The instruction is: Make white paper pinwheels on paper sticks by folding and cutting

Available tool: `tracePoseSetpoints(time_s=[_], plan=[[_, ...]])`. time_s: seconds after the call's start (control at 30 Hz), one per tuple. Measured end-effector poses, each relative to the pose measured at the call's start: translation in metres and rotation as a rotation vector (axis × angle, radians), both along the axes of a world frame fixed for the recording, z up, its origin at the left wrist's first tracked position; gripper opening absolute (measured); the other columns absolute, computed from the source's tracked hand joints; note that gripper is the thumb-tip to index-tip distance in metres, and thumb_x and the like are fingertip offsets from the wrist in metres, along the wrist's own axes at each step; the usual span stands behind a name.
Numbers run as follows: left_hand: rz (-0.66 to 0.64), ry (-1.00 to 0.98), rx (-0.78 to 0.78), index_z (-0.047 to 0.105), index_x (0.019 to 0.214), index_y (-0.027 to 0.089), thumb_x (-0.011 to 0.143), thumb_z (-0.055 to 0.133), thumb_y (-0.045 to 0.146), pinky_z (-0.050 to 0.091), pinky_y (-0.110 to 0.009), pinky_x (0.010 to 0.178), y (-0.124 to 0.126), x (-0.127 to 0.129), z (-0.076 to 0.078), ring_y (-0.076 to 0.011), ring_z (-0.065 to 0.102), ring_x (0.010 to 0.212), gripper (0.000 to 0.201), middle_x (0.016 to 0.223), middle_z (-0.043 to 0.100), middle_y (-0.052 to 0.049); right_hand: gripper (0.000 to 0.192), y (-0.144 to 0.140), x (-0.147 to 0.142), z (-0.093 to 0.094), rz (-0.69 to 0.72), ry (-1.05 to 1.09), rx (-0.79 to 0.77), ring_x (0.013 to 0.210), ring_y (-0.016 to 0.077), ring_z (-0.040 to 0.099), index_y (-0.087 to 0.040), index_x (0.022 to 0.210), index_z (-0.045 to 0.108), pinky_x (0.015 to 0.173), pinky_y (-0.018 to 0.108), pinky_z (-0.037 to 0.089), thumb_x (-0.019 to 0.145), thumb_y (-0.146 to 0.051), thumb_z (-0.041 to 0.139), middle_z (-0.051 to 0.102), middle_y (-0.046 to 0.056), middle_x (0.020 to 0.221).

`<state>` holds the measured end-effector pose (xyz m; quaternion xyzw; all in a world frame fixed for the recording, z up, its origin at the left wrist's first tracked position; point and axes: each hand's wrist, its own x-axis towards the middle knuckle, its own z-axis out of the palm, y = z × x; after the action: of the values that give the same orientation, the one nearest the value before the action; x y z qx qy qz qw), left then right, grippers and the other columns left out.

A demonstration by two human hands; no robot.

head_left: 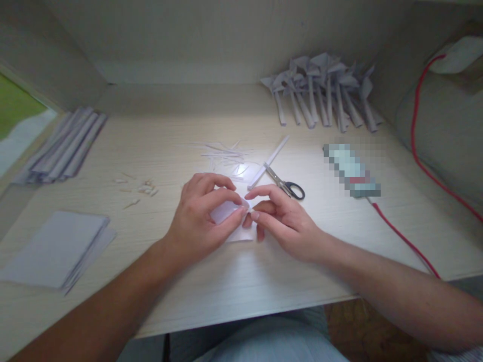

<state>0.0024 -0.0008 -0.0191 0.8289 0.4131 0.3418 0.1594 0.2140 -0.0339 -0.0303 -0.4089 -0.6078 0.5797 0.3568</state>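
Observation:
A piece of white paper [224, 207], partly folded or curled, sits in front of me at the middle of the table. My left hand [206, 208] is closed on it, thumb and fingers gripping its right part. Fingertips of my right hand [277, 218] pinch together at that same edge, around a tiny whitish bit too small to name. Just beyond my hands lie black-handled scissors [285, 183] and a narrow white paper strip [268, 162]. Thin paper slivers [226, 153] are scattered beyond my left hand. My fingers hide much of the held paper.
Several paper pinwheels [320, 85] lie at the back right. Rolled paper tubes [71, 146] lie at the left, with a stack of paper [56, 246] nearer. Small white-tipped bits [146, 188] are left of my hands. A blurred phone [350, 168] with a red cable [405, 241] lies right.

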Motion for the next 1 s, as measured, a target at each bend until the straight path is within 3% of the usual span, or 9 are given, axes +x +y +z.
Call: tracePoseSetpoints(time_s=[0.2, 0.3, 0.37, 0.47, 0.57, 0.7, 0.83, 1.0], plan=[[0.009, -0.057, -0.024, 0.071, 0.1, 0.026, 0.085, 0.074, 0.023, 0.044, -0.046, 0.108, 0.002, -0.003, 0.004, -0.0266, 0.061, 0.119, 0.016, 0.12, 0.068, -0.006, 0.014, 0.001, 0.0, -0.003, -0.045, 0.011, -0.008, 0.069, 0.0142, 0.067, -0.022, 0.114, 0.061, 0.063, 0.028, 0.054, 0.102, -0.026, 0.056, 0.074, 0.003, 0.092], [0.122, -0.115, -0.052, 0.065, 0.121, 0.026, 0.083, 0.074, 0.022, 0.046, -0.044, 0.107, 0.006, -0.007, 0.003, -0.0261, 0.061, 0.12, 0.039, 0.125, 0.067, -0.006, 0.011, 0.002, 0.0, -0.002, -0.092, 0.027, -0.02, 0.066, 0.0132, 0.066, -0.021, 0.109, 0.061, 0.064, 0.028, 0.055, 0.101, -0.027, 0.058, 0.075, 0.003, 0.094], [0.203, -0.142, -0.135, 0.064, 0.126, 0.024, 0.082, 0.074, 0.024, 0.05, -0.042, 0.101, 0.01, -0.009, 0.002, -0.0248, 0.065, 0.113, 0.045, 0.123, 0.069, -0.006, 0.011, 0.002, 0.0, 0.0, -0.098, 0.044, -0.026, 0.065, 0.0129, 0.066, -0.02, 0.108, 0.061, 0.063, 0.028, 0.055, 0.101, -0.027, 0.058, 0.075, 0.004, 0.094], [0.261, -0.159, -0.303, 0.073, 0.11, 0.023, 0.083, 0.072, 0.027, 0.053, -0.038, 0.088, 0.015, -0.011, -0.001, -0.0215, 0.069, 0.093, 0.027, 0.105, 0.076, -0.003, 0.011, 0.001, -0.001, 0.002, -0.099, 0.052, -0.031, 0.065, 0.0128, 0.066, -0.019, 0.109, 0.061, 0.063, 0.028, 0.055, 0.1, -0.026, 0.059, 0.076, 0.004, 0.094], [0.295, -0.191, -0.337, 0.076, 0.091, 0.024, 0.084, 0.07, 0.026, 0.053, -0.035, 0.08, 0.017, -0.012, -0.002, -0.0187, 0.069, 0.081, 0.009, 0.088, 0.077, 0.001, 0.011, 0.001, -0.002, 0.004, -0.128, 0.063, -0.042, 0.063, 0.0124, 0.067, -0.019, 0.106, 0.061, 0.063, 0.028, 0.056, 0.099, -0.027, 0.061, 0.076, 0.004, 0.093], [0.241, -0.264, -0.303, 0.075, 0.096, 0.023, 0.086, 0.07, 0.024, 0.052, -0.033, 0.084, 0.014, -0.011, -0.003, -0.0178, 0.068, 0.085, 0.011, 0.093, 0.077, 0.0, 0.011, 0.006, -0.003, 0.005, -0.191, 0.132, -0.111, 0.057, 0.0121, 0.067, -0.018, 0.1, 0.06, 0.059, 0.028, 0.057, 0.096, -0.028, 0.065, 0.077, 0.004, 0.089], [0.123, -0.23, -0.169, 0.076, 0.089, 0.021, 0.087, 0.067, 0.015, 0.049, -0.035, 0.09, 0.01, -0.009, -0.001, -0.0186, 0.066, 0.093, 0.011, 0.093, 0.073, -0.002, 0.013, 0.01, -0.002, 0.004, -0.214, 0.21, -0.207, 0.052, 0.0125, 0.067, -0.018, 0.098, 0.059, 0.056, 0.029, 0.056, 0.093, -0.027, 0.066, 0.078, 0.004, 0.09], [0.014, -0.175, -0.052, 0.077, 0.089, 0.021, 0.087, 0.067, 0.01, 0.046, -0.033, 0.074, 0.009, -0.007, 0.002, -0.0169, 0.059, 0.077, 0.015, 0.076, 0.065, 0.0, 0.011, 0.006, -0.002, 0.004, -0.172, 0.181, -0.125, 0.057, 0.013, 0.069, -0.017, 0.101, 0.06, 0.058, 0.029, 0.056, 0.096, -0.026, 0.064, 0.078, 0.006, 0.091]])
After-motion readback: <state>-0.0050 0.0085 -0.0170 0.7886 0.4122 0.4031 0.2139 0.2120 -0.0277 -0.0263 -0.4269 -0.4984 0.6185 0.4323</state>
